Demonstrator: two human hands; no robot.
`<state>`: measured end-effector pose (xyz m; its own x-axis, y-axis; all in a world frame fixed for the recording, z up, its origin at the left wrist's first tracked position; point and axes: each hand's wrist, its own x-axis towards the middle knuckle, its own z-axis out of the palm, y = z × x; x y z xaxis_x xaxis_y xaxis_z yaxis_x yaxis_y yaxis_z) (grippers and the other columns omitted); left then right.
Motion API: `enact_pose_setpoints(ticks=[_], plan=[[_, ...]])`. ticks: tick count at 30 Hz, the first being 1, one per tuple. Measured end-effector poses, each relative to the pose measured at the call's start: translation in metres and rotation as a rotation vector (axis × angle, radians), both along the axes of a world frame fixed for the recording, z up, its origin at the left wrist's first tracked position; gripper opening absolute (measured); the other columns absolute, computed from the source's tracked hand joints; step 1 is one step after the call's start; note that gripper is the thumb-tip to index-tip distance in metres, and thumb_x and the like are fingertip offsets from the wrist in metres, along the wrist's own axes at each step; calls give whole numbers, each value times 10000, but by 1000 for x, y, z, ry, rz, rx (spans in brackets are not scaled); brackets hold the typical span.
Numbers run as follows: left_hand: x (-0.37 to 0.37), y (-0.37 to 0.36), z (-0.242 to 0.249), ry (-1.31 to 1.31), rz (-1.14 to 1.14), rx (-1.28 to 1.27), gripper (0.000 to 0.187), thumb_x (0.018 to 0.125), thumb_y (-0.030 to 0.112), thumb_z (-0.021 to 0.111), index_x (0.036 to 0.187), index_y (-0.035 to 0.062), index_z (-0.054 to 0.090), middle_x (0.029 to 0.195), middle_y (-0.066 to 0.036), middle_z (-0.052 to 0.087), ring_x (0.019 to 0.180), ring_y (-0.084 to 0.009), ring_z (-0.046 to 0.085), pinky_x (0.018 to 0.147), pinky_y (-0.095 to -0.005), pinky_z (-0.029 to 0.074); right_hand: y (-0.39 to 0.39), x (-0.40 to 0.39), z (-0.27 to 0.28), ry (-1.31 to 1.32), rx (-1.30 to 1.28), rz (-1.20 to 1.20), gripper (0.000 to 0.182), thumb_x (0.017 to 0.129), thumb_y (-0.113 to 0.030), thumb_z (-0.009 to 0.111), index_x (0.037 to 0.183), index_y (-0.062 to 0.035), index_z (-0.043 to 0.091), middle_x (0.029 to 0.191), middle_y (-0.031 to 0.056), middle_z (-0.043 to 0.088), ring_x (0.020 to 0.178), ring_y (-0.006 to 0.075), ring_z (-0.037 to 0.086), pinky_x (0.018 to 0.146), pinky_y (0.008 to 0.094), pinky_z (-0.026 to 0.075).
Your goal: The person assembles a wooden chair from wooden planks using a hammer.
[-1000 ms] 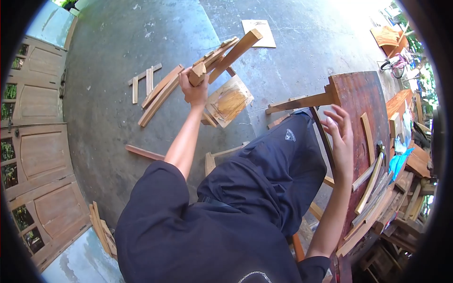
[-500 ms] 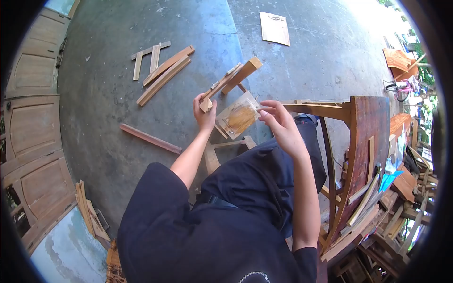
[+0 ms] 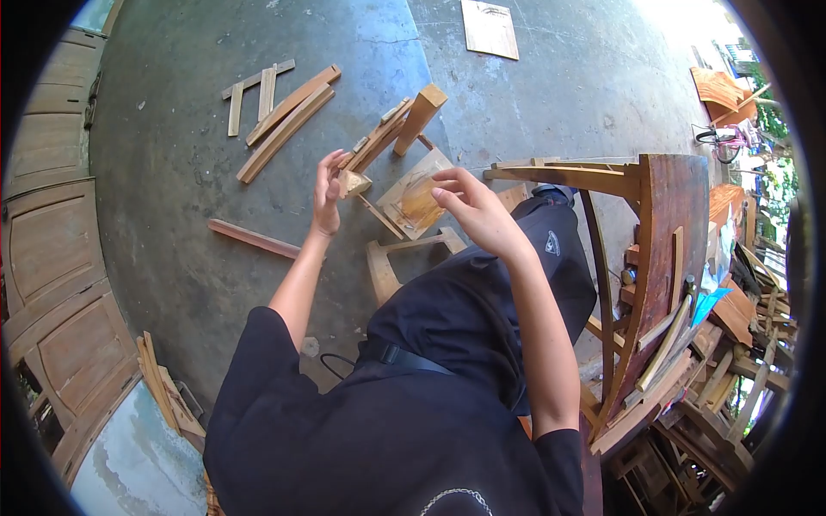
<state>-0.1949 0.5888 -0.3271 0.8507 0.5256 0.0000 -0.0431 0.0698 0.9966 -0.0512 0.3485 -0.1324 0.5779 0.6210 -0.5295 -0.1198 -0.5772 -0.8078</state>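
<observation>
My left hand is open, fingers stretched upward, right beside the near block end of a small wooden frame. That frame has a long rail and a thick square post tilted upward at its far end. My right hand holds nothing; its fingers are loosely bent and apart from the thumb. It hovers near the edge of a stained wooden board, partly overlapping it in this view. Close to my leg, a wooden piece with a cut-out side stands below the board.
Curved wooden pieces and short slats lie on the concrete floor at left. A reddish strip is nearer me. At right stands a dark wooden panel with scrap strips against it. Panelled doors line the left wall.
My left hand has let go of the frame's block end and opened, moving left. My right hand has shifted left. The whole view has tilted slightly.
</observation>
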Motion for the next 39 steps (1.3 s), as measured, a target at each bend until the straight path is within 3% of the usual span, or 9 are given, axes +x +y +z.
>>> enact_pose_setpoints(ticks=[2,6,11,14,15,17,21,29,39], plan=[[-1,24,-9,42,-105,-69,878,981,760,493,1445,15,541,1376,-177,618,1355,-261,543,1217,-407,316,9,4,6,-45,-43,29,468,1066,-343,609,1423,-45,553,1297,211,684,1230,306,657,1057,415,499],[33,57,16,358,-168,-33,822,965,706,595,1406,12,590,1349,-181,653,1272,-271,625,1124,-411,451,37,27,-21,-658,-124,165,537,1039,-319,608,1516,-114,470,1484,244,547,1341,393,577,1105,486,468],[98,63,49,713,-399,546,922,833,706,745,1413,4,597,1398,-228,643,1274,-335,649,1065,-453,521,93,70,-58,-979,-391,313,617,1026,-258,584,1602,-198,372,1633,211,397,1410,409,519,1143,564,421],[125,57,41,770,-525,710,873,821,677,759,1392,32,618,1350,-250,670,1254,-369,660,1038,-476,535,92,91,-73,-1156,-513,391,602,1019,-236,596,1586,-222,395,1591,173,459,1388,388,543,1117,602,419],[133,53,42,788,-535,735,853,820,660,764,1386,37,623,1313,-252,688,1230,-378,671,1027,-480,541,95,97,-60,-940,-457,400,475,1016,-208,604,1478,-204,493,1433,149,580,1259,392,625,1027,580,488],[136,38,40,720,-444,822,622,843,538,776,1201,37,687,1110,-247,751,1079,-412,727,920,-515,585,91,100,-63,-862,-377,339,378,1008,-173,599,1381,-172,538,1280,165,626,1145,409,659,954,560,523],[139,18,26,684,-423,967,503,905,514,729,1067,38,726,973,-230,764,949,-422,749,829,-520,604,65,93,-79,-868,-274,222,271,981,-110,599,1250,-134,578,1081,206,650,999,454,675,864,525,562],[145,3,21,598,-416,1038,470,950,508,686,978,45,760,883,-222,764,862,-419,756,773,-516,613,21,78,-79,-813,-148,117,254,968,-70,603,1220,-100,591,1077,229,635,987,482,654,860,541,545],[166,44,4,632,-492,1037,722,916,721,640,1014,20,783,884,-250,757,911,-418,754,804,-509,595,-37,53,-69,-748,-99,-2,249,966,-30,626,1210,-75,603,1108,204,638,1015,459,660,855,510,540]])
